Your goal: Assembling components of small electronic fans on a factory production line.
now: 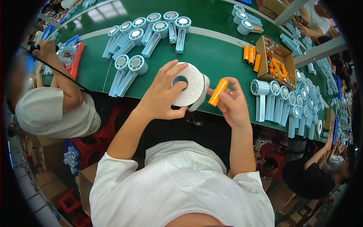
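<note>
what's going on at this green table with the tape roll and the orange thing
A person holds a white roll of foam tape in the left hand and a small orange cylinder between the fingers of the right hand, above the near edge of the green table. Rows of pale blue handheld fan bodies lie around, and an open cardboard box of orange cylinders sits to the right. Other people work nearby.
</note>
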Demonstrator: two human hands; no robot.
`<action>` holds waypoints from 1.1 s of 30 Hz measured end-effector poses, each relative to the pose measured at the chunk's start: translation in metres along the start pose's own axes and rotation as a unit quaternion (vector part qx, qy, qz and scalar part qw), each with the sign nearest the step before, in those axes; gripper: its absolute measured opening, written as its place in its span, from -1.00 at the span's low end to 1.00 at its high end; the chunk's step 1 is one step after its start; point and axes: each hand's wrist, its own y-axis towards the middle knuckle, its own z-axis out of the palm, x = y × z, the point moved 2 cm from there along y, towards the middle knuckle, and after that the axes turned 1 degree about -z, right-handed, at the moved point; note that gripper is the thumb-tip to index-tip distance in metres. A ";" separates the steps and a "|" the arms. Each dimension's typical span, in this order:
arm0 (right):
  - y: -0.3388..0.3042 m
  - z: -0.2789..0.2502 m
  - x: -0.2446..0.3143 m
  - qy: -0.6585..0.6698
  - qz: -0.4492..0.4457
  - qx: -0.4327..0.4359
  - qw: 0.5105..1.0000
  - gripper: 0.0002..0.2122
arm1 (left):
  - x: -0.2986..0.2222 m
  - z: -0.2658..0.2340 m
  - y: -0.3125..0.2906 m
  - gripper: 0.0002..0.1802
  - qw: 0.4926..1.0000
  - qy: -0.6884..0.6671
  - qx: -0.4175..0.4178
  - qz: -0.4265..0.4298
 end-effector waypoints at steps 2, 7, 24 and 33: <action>0.001 0.003 0.002 -0.020 -0.002 0.008 1.000 -0.48 | 0.000 -0.003 0.001 -0.50 1.000 0.022 -0.001 -0.002; -0.005 0.012 0.003 -0.065 -0.001 0.026 0.998 -0.51 | 0.001 -0.004 0.000 -0.50 0.996 0.075 -0.019 -0.034; -0.016 0.022 0.052 -0.252 -0.022 -0.021 0.967 -0.48 | -0.002 0.002 -0.004 -0.54 1.000 0.016 0.018 -0.007; 0.004 0.029 0.060 -0.417 -0.003 0.106 0.903 -0.57 | -0.004 0.008 -0.012 -0.53 0.996 -0.005 0.054 0.072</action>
